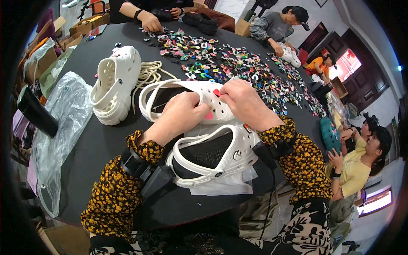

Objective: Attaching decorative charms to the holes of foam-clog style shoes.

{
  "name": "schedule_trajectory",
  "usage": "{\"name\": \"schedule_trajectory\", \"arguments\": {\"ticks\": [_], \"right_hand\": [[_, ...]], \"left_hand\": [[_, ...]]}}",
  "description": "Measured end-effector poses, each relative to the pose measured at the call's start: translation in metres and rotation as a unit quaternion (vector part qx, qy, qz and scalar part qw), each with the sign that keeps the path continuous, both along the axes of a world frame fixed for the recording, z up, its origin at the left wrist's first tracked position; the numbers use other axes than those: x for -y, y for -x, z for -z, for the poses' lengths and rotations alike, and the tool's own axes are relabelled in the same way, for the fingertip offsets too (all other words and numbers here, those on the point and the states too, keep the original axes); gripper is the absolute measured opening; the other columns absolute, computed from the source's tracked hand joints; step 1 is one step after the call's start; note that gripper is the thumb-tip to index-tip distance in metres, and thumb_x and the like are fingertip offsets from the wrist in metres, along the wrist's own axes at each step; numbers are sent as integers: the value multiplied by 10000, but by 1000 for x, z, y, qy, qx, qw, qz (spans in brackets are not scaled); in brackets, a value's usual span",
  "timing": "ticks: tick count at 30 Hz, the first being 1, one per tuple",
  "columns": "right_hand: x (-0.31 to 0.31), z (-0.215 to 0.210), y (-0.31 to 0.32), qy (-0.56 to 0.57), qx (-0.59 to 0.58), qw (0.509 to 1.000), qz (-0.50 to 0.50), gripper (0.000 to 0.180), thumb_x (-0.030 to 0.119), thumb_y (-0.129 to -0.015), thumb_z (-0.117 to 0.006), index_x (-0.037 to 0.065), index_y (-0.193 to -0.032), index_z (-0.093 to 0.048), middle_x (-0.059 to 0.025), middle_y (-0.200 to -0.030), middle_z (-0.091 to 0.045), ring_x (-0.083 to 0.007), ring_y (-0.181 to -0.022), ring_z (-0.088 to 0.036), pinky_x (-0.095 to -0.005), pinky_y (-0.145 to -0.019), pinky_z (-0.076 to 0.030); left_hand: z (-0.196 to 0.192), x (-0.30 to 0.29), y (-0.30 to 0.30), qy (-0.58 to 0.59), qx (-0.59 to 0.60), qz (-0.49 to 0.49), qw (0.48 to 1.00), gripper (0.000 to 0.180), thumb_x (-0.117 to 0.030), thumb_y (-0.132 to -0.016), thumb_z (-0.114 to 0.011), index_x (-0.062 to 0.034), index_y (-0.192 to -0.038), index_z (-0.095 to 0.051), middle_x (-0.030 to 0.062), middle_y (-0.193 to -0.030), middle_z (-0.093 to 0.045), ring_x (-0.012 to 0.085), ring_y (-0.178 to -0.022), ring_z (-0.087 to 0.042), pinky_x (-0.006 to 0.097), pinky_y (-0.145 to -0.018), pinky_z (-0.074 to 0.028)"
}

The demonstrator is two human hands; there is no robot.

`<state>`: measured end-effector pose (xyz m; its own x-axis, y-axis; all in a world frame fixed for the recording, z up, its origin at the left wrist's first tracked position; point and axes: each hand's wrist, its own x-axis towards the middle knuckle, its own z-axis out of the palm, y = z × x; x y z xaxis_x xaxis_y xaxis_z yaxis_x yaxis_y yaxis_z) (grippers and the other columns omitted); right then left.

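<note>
Both hands are on a white foam clog point(170, 86) with a holed upper, lying on its side across the table. My left hand point(180, 114) closes round its near edge, thumb pressed on the upper beside a pink patch point(209, 115). At the other side of the upper, my right hand point(250, 104) pinches at a small red shoe charm point(216, 92), its fingertips partly hidden. A second white clog point(199, 173) lies nearer me on thin white wrapping, with charms on its upper. Another white clog point(115, 85) stands at the left.
Loose colourful charms point(238, 63) spread over the dark table point(110, 170). Beige cord point(148, 72) lies beside the left clog, and a clear plastic bag point(63, 127) hangs over the left edge. Co-workers sit around the far and right sides; one holds a teal clog point(329, 135).
</note>
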<state>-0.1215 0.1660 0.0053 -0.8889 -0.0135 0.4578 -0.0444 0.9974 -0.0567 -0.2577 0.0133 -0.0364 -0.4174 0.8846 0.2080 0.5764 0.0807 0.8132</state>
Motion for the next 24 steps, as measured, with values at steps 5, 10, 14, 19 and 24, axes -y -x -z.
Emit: {"name": "schedule_trajectory", "arguments": {"ticks": [5,10,14,19,24], "right_hand": [[-2,3,-1,-3,14,1000,-1,76,70,-787,-632,4,-826,-635,-132,-801,-604,-303,-815,-584,-402,-755,-447],[3,-1,-8,-77,31,997,-6,123,81,-792,-608,27,-884,-670,-95,-834,-596,-263,-848,-573,-385,-766,-423],[9,-7,-14,-152,75,986,7,215,35,-789,-604,31,-997,-659,-74,-926,-587,-238,-903,-539,-352,-792,-406],[10,-9,-15,-223,112,968,5,214,80,-730,-578,46,-932,-639,-85,-921,-581,-254,-921,-521,-387,-793,-388],[11,-6,-9,-269,129,954,6,185,117,-741,-574,35,-887,-654,-77,-902,-594,-233,-933,-525,-371,-790,-395]], "left_hand": [[-1,1,0,1,-26,-4,1000,359,-295,-823,-609,49,-724,-615,200,-593,-557,222,-533,-546,381,-550,-436],[1,1,-2,-25,-5,-7,1000,375,-294,-828,-605,53,-687,-577,198,-580,-542,227,-523,-534,388,-544,-428],[3,0,-1,-27,-11,-7,1000,342,-271,-826,-612,52,-716,-592,194,-585,-550,203,-529,-531,377,-549,-433],[2,-1,-2,-1,-14,-13,1000,354,-301,-806,-601,35,-696,-611,247,-669,-594,382,-668,-622,443,-646,-479],[-1,1,-6,-25,-24,-3,999,288,-228,-791,-568,44,-696,-584,241,-649,-581,378,-647,-612,441,-630,-473]]}}
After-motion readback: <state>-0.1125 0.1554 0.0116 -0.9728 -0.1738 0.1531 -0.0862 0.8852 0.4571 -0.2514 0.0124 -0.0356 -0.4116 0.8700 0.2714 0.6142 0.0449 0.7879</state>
